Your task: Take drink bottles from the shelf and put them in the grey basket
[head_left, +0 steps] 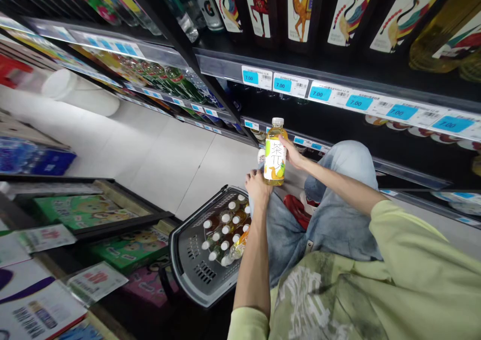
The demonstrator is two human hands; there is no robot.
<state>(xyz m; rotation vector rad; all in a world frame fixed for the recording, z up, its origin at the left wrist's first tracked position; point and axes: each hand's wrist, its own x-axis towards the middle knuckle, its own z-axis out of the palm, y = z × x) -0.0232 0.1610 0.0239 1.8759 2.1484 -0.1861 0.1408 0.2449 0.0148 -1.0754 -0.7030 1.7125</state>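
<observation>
A yellow tea bottle (275,152) with a white cap and a green-and-white label stands upright above my knee. My right hand (293,153) grips its side. My left hand (258,187) is under its base, fingers curled, touching the bottom. Just below sits a grey shopping basket (195,260) on the floor, filled with several white-capped bottles (224,232). I am crouched in jeans in front of a dark shelf.
A dark shelf (338,92) with blue 7.00 price tags runs across the right, with tall bottles above and a lower shelf (409,172) behind my knee. Boxed goods (86,212) lie in a low display at left. A pale tiled aisle floor (150,144) stretches away.
</observation>
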